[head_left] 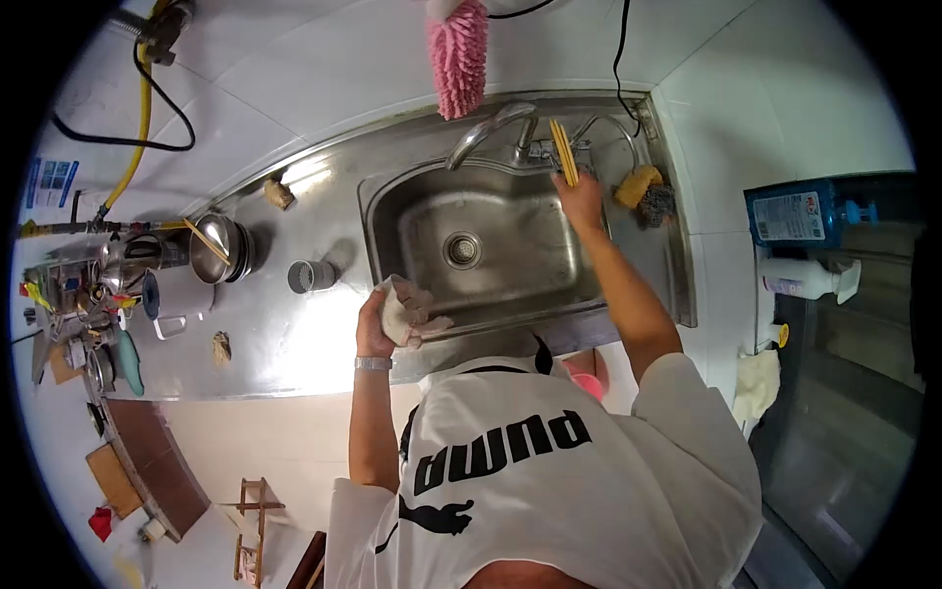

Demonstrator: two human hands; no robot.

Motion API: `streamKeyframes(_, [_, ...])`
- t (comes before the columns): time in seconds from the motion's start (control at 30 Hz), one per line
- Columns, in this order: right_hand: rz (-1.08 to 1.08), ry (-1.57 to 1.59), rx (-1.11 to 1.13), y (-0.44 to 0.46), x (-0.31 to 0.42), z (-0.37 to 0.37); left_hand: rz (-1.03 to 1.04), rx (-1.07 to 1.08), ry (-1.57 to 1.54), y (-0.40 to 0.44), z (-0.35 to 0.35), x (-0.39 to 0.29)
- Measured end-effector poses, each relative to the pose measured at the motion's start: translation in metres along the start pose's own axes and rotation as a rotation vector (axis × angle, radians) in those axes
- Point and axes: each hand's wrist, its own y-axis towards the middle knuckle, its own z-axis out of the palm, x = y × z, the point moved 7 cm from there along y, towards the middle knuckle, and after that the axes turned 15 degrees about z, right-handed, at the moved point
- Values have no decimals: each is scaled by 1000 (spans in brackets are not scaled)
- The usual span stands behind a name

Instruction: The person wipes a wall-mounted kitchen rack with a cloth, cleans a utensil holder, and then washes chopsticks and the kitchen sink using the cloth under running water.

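Observation:
My left hand (374, 328), with a watch on its wrist, is closed around a crumpled pale dishcloth (394, 316) at the sink's near left corner. Part of the cloth hangs loose over the edge. Across the basin, my right hand (581, 201) grips a bundle of light wooden chopsticks (563, 152) that point up and away from me. This hand is over the far right rim, close to the tap (491, 133). Between both hands lies the steel sink (520, 255), with its round drain (462, 250) showing and no water visible in it.
A grey cup (310, 276) stands left of the basin. Stacked metal bowls (218, 251) with chopsticks across them sit farther left. A yellow sponge (638, 185) and a dark scrubber (655, 205) lie at the right corner. A pink duster (457, 64) hangs above the sink.

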Motion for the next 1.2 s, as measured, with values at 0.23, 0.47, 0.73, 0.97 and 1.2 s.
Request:
streamKeyframes(0.23, [198,-3,174,37,3,29,-69,-17,44,30,17,20])
streamKeyframes(0.47, [239,103,238,49,-15,38,-119,43,-26,54,29,21])
streamKeyframes(0.73, [221,153,319,59,-22,41,-191,65,-65,59,31,27])
streamKeyframes(0.97, [253,140,371,55,-13,37,-182,16,-57,60,27,29])
streamKeyframes(1.2, [210,151,367,59,-18,38,-189,70,-11,60,28,30])
